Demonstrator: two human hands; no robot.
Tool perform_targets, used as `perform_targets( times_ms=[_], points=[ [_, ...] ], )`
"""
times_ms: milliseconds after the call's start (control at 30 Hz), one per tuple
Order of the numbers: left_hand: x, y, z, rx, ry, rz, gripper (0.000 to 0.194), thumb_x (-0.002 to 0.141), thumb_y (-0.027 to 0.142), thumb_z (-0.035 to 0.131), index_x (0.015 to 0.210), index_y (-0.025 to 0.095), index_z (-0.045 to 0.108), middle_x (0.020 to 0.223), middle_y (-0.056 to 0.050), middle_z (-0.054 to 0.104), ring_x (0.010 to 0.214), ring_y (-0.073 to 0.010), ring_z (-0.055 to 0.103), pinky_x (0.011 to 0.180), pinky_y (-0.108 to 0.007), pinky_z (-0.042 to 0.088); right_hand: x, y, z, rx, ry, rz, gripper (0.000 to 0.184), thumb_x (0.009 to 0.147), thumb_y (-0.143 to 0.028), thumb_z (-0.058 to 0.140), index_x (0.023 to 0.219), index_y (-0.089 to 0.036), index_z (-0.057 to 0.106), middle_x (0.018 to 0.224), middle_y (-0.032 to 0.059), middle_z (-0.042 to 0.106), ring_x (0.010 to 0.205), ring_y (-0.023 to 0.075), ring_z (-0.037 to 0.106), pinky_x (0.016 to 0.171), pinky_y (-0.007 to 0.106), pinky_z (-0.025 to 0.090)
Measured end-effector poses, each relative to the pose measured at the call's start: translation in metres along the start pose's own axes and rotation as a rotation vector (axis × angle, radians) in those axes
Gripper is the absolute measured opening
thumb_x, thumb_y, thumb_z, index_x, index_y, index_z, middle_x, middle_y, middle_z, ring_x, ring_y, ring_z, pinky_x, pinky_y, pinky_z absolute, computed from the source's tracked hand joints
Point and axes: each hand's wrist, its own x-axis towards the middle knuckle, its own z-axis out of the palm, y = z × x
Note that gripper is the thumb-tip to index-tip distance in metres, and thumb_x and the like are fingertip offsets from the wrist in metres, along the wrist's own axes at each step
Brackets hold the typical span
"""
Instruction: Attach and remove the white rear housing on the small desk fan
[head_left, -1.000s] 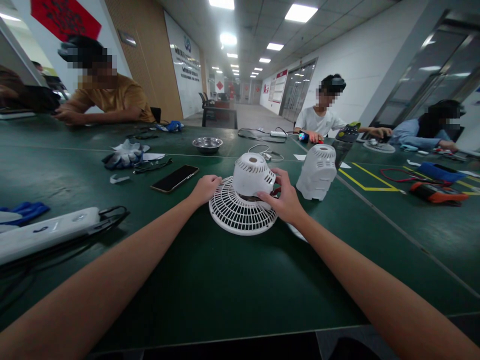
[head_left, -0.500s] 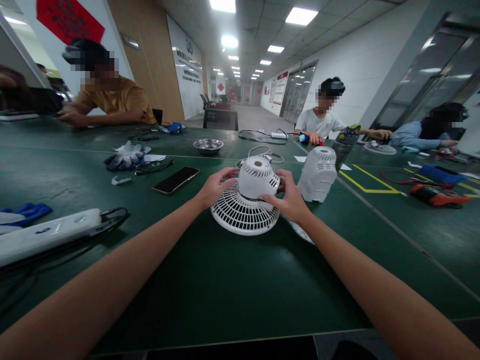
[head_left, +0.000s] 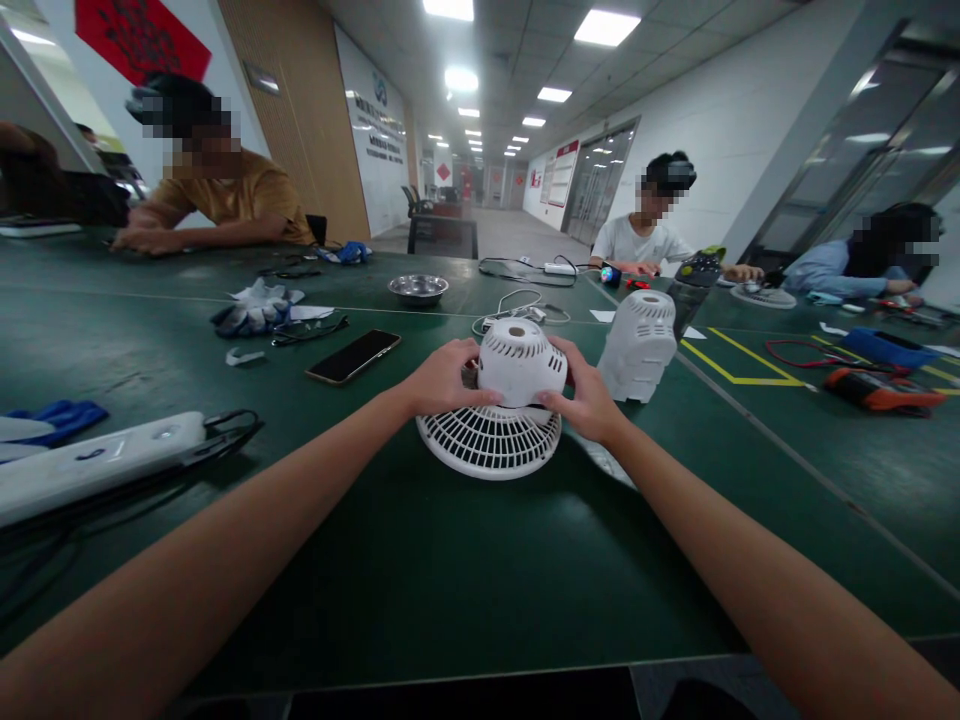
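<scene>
A white, slotted fan motor cover [head_left: 523, 368] sits over a round white fan grille [head_left: 491, 445] lying on the green table. From the left, my left hand [head_left: 452, 378] grips the cover's side, thumb along its lower front edge. On the opposite side my right hand [head_left: 583, 393] is closed on the cover too, its thumb at the lower edge. Some of the motor shows between my left hand and the cover. Just to the right stands a white vented plastic housing [head_left: 637, 348]. Behind the cover lies a coiled white cable [head_left: 517, 303].
A phone [head_left: 354, 357], gloves [head_left: 255, 308] and a metal bowl [head_left: 418, 289] lie left and beyond. A white power strip [head_left: 105, 465] is at the near left. A dark bottle [head_left: 694, 285] stands behind the housing; an orange multimeter [head_left: 879, 389] lies right. Several people sit around the table.
My left hand has closed in on the cover, its thumb now at the lower edge. The cover has turned and shifted slightly, and the grille has moved a little nearer.
</scene>
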Motion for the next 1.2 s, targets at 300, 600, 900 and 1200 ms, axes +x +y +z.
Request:
perform_targets(
  times_ms=[300,600,900,1200],
  points=[
    [-0.002,-0.004,0.000,-0.069,0.001,-0.025,0.067,0.076,0.061,0.073,0.121,0.012,0.066,0.118,-0.019,0.067,0.098,-0.0293,0.063,0.082,-0.040,0.049,-0.001,0.005,0.003,-0.023,-0.051,0.073,0.078,0.080,-0.050,0.077,0.147,-0.026,0.044,0.131,0.0126,0.066,0.112,0.0342,0.066,0.096,0.056,0.055],
    [-0.001,0.000,-0.006,-0.029,-0.052,0.044,0.070,0.074,0.064,0.072,0.122,0.013,0.065,0.109,-0.015,0.071,0.096,-0.0291,0.066,0.078,-0.039,0.051,0.000,0.000,-0.001,-0.003,-0.057,0.045,0.069,0.080,-0.050,0.075,0.138,-0.021,0.052,0.120,0.0115,0.069,0.106,0.0324,0.067,0.089,0.048,0.056],
    [-0.001,-0.008,-0.005,-0.101,-0.130,0.057,0.070,0.076,0.063,0.068,0.125,0.013,0.063,0.113,-0.016,0.071,0.103,-0.0320,0.067,0.082,-0.042,0.052,0.002,-0.007,-0.001,-0.199,-0.090,0.079,0.067,0.083,-0.058,0.071,0.135,-0.021,0.051,0.110,0.0119,0.073,0.092,0.0304,0.070,0.081,0.048,0.057],
    [-0.001,-0.010,-0.002,-0.113,-0.104,0.093,0.074,0.074,0.058,0.072,0.131,0.012,0.061,0.114,-0.018,0.070,0.102,-0.0325,0.067,0.083,-0.045,0.053,0.001,-0.011,0.001,-0.165,-0.096,0.112,0.080,0.075,-0.055,0.080,0.140,-0.022,0.046,0.120,0.0134,0.071,0.103,0.0341,0.070,0.088,0.053,0.058]
  ],
)
